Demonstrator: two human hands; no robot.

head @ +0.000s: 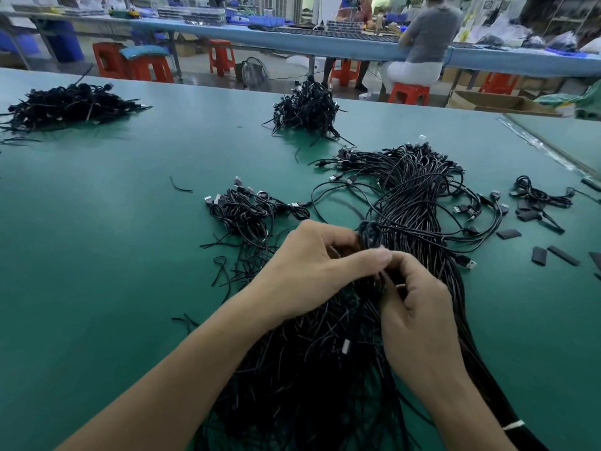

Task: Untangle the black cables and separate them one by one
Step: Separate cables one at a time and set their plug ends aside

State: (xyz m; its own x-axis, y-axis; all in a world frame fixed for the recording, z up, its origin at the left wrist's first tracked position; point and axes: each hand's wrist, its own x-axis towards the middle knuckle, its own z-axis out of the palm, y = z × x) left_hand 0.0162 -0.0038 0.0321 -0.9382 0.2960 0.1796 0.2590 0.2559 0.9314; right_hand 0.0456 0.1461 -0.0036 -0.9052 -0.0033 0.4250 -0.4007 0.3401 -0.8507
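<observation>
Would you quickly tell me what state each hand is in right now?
Left hand: closed, fingers curled round a small coil of black cable.
Right hand: closed, pinching cable strands from the bundle.

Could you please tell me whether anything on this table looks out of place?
Yes: short black ties lie scattered on the table left of the big cable bundle, and flat black pieces are strewn loose to its right, outside any pile.

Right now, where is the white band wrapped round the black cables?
Head view, bottom right: the white band circles the thick black cable bundle on the green table, below and right of the right hand.
</observation>
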